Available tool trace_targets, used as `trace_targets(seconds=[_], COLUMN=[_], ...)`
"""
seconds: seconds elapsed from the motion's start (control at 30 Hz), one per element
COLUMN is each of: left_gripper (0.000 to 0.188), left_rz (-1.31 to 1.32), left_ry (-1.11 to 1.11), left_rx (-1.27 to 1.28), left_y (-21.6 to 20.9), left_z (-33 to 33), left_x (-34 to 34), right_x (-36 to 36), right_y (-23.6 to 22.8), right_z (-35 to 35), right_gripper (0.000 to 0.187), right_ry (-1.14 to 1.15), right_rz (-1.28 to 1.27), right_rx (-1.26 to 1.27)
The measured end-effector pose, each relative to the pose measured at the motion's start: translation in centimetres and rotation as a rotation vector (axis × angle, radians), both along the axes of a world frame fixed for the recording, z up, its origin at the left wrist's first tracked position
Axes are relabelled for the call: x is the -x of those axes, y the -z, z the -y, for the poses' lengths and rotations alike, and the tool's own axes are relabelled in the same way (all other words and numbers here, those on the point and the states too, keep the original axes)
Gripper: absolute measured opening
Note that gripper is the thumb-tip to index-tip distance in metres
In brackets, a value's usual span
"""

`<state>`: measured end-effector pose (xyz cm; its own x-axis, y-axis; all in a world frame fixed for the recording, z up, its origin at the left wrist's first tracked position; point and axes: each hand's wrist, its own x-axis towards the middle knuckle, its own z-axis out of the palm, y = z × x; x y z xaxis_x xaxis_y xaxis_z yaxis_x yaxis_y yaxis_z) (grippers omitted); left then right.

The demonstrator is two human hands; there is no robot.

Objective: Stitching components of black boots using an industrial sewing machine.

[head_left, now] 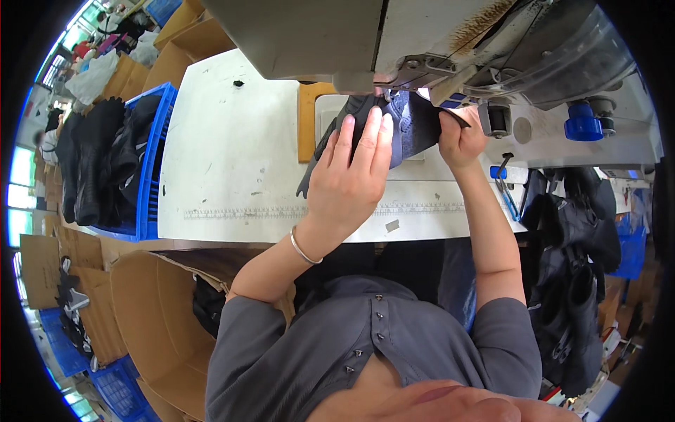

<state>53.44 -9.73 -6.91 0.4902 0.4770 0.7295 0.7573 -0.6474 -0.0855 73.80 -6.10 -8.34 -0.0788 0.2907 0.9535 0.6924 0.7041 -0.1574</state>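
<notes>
A dark, flexible workpiece [418, 126], black with a blue-grey patterned area, lies under the head of a sewing machine [330, 42]. I cannot make out its exact kind. My left hand [351, 165] rests flat on its left part, fingers stretched out and pointing away from me. At the right end, my right hand [462, 137] pinches the edge between thumb and fingers. The needle area is mostly hidden by the machine head and the material.
A ruler strip [246, 212] runs along the near part of the white table [225, 141]. Small snips [506, 197] lie right. Black boots fill a blue crate [151, 176] at left; more black footwear [573, 232] hangs at right. A cardboard box [155, 302] stands below left.
</notes>
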Motion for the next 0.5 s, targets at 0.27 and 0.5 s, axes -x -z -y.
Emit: trace_targets(seconds=[0.27, 0.5], left_gripper=[0.037, 0.035], left_rz=[0.018, 0.051], left_ry=[-0.031, -0.024], left_rx=[-0.017, -0.037], left_y=[-0.05, -0.15], left_z=[0.05, -0.43], left_x=[-0.41, -0.45], right_x=[-0.63, -0.47], right_y=[0.5, 0.48], right_z=[-0.65, -1.1], right_gripper=[0.013, 0.015], right_ry=[0.03, 0.029], right_rz=[-0.062, -0.112], right_rx=[0.079, 0.057])
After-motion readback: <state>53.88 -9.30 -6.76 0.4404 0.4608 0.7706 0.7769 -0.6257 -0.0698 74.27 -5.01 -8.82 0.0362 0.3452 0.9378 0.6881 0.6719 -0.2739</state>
